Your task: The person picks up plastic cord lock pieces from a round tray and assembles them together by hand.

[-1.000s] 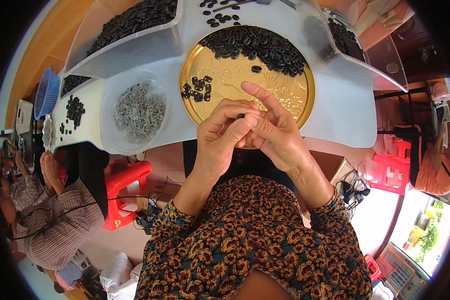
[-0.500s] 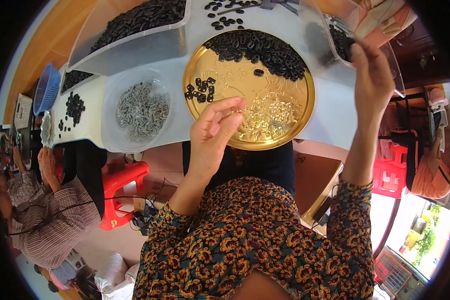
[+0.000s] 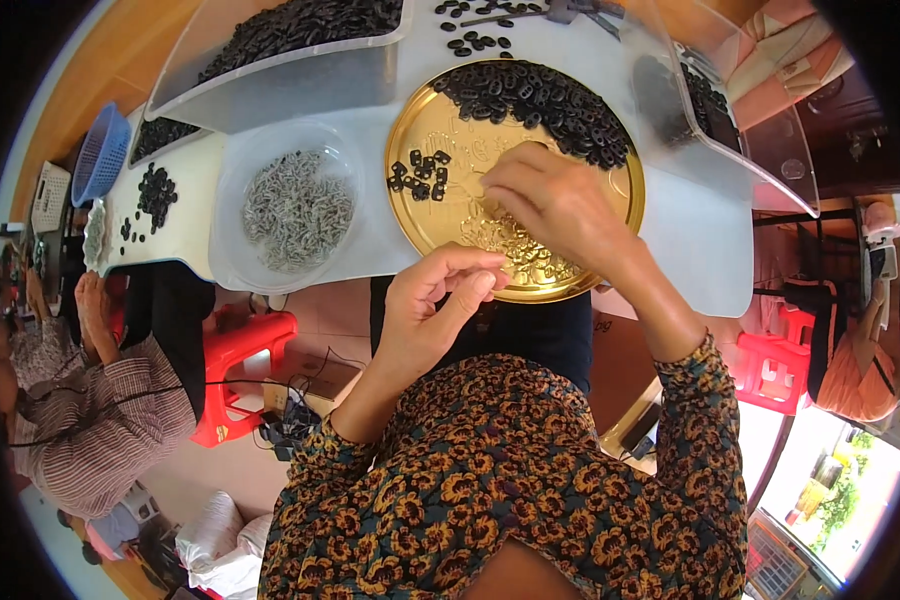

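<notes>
A round gold tray lies on the table in front of me. Flat black oval pieces with holes are heaped along its far side, and a small cluster of black pieces sits at its left. Small shiny gold pieces are spread over the near part. My left hand is at the tray's near edge, thumb and forefinger pinched; a tiny gold bit seems to show at the tips. Over the middle of the tray is my right hand, fingers curled down and together; what they hold is hidden.
Left of the tray stands a clear bowl of small grey metal pieces. Clear bins with black pieces stand behind at left and right. Loose black pieces lie farther left, near a blue basket. Another person sits at left.
My right hand has come from the clear bin at the right to the middle of the tray. The left hand stays pinched near the tray's front edge. The whole view has shifted slightly.
</notes>
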`<state>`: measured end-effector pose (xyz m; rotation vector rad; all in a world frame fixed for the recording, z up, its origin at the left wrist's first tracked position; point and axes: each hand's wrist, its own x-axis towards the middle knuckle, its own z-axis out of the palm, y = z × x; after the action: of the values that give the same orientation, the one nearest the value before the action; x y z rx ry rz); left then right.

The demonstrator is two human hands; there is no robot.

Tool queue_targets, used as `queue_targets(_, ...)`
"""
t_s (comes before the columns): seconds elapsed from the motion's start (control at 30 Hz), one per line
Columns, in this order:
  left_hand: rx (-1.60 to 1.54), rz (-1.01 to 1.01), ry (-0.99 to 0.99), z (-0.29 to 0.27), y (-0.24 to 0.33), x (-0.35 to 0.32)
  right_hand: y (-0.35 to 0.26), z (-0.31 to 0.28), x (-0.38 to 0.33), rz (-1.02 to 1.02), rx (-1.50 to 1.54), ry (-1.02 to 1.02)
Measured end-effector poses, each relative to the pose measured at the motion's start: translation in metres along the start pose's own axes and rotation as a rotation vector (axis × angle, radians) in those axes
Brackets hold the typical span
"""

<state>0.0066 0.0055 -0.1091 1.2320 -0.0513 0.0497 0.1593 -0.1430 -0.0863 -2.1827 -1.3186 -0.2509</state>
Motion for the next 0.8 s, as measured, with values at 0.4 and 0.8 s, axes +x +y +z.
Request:
queue_targets(0.4,0.007,-0.012,0.144,-0.001,-0.001,0.001,0.014,0.042,0.045,0.067,-0.074,-0.148)
queue_targets(0.8,-0.01,0.018,0.18,-0.006,-0.002,0.01,0.019,0.027,0.032,0.31,0.408,-0.181)
